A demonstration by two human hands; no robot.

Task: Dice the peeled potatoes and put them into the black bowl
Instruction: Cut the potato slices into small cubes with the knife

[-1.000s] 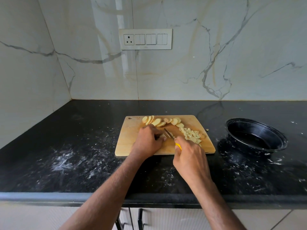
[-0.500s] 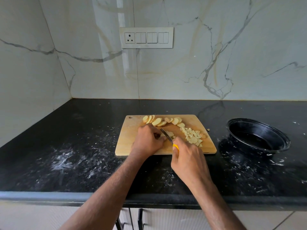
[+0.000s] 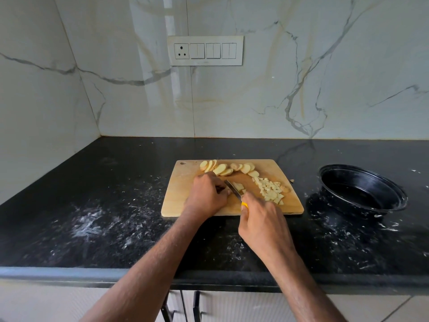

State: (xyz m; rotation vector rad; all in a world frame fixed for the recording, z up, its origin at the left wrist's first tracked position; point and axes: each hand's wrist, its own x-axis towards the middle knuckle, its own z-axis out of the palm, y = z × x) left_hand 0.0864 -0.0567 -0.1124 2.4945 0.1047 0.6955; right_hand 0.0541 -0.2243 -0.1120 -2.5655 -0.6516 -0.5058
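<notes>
a: how are the potato slices (image 3: 226, 168) expected to handle?

b: they are judged light, firm and wet-slick, easily snapped if bent. a few are being cut under the knife (image 3: 232, 188) near the middle of the cutting board (image 3: 178, 196); the rest are fanned along its far edge. they are best pinned flat from above with curled fingertips, close to the blade but behind it.

a: and the hands?

b: the left hand (image 3: 206, 196) is curled down over the piece being cut, though exactly what is pinched beneath it cannot be told. the right hand (image 3: 262, 221) is wrapped round the knife's yellow handle, with the blade angled toward the left fingers.

a: what is already diced?

b: a heap of potato cubes (image 3: 270, 190) is seen on the right part of the board, with one scrap off it on the counter (image 3: 116, 205). small cubes are judged likely to roll and stick, so they are better scooped than pinched.

a: and the bowl?

b: the black bowl (image 3: 394, 194) is set well apart to the right. no potato is seen in it.
</notes>
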